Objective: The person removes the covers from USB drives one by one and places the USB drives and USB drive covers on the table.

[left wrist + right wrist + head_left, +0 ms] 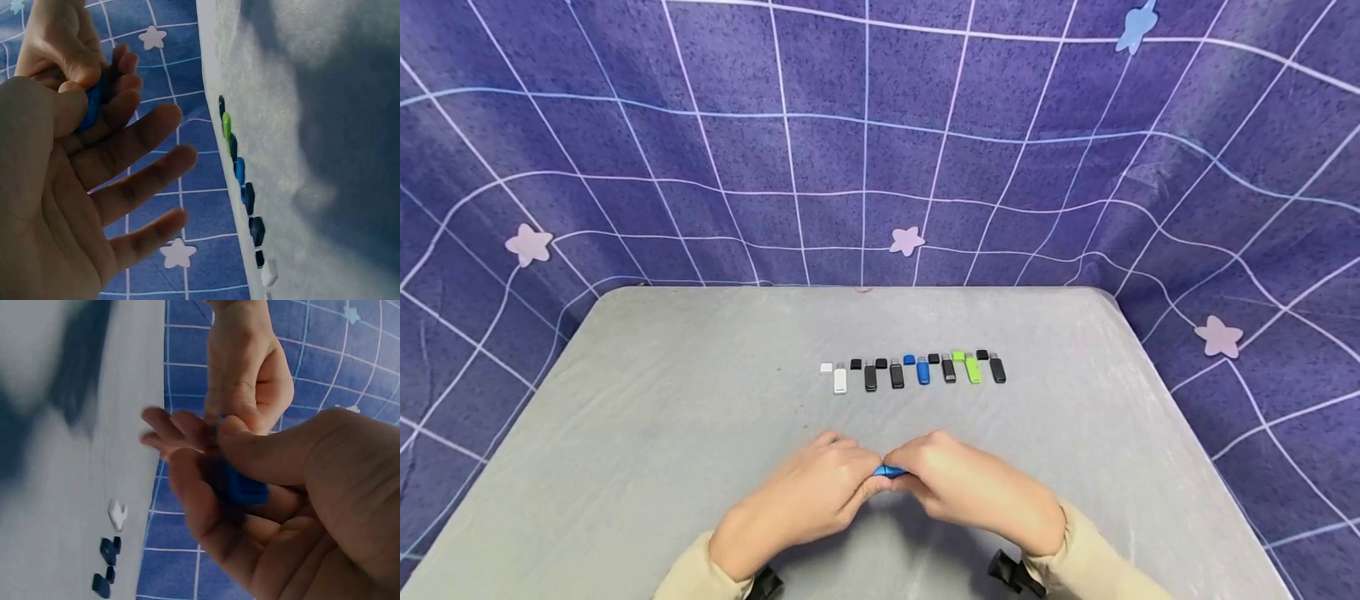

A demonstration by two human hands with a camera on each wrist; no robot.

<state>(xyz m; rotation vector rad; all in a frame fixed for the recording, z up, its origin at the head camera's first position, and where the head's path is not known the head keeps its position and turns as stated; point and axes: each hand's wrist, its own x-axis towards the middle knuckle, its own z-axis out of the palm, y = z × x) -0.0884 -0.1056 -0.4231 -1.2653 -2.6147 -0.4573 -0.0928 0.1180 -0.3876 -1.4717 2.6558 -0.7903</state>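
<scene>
Both hands meet over the near part of the table, with a blue USB stick (891, 472) between their fingertips. My left hand (812, 482) pinches one end between thumb and forefinger; in the left wrist view its other fingers are spread. The right hand (973, 485) grips the stick's opposite end. In the right wrist view the stick's blue rounded body (249, 489) shows between the right thumb and curled fingers. Fingertips cover the join, so I cannot tell whether its cap is on.
Beyond the hands, several USB sticks lie in a row with their caps off beside them, including a white stick (840, 379), a blue one (923, 372) and a green one (973, 369). Grey cloth covers the table (662, 400). A purple grid-patterned curtain (820, 158) surrounds it.
</scene>
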